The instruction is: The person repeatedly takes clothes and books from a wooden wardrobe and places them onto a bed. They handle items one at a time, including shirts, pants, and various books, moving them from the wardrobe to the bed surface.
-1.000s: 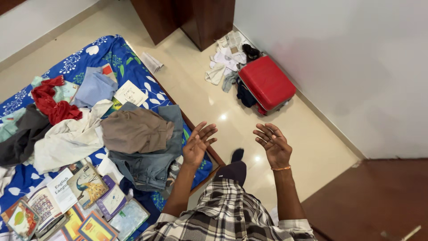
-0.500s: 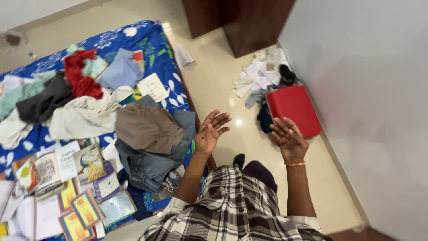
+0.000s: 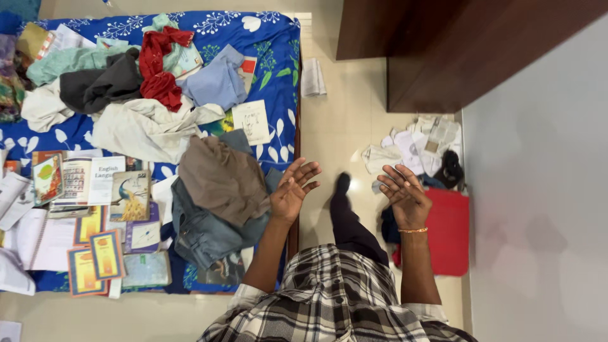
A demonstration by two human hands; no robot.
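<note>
Both hands raised, palms up and empty, beside a bed heaped with clothes.

The left hand (image 3: 292,190) hovers just over the bed's (image 3: 278,76) edge, fingers (image 3: 307,172) spread wide and holding nothing; the right hand (image 3: 405,196) is likewise open above the floor. Nearest the left hand lies a crumpled brown garment (image 3: 218,177) on top of folded jeans (image 3: 202,231). It looks soft and limp, so a pinch at two corners would likely lift it cleanly.

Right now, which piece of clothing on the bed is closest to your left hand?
The brown garment, heaped on the blue jeans, lies just beside the open left hand. The red, grey and white clothes lie farther off.
</note>
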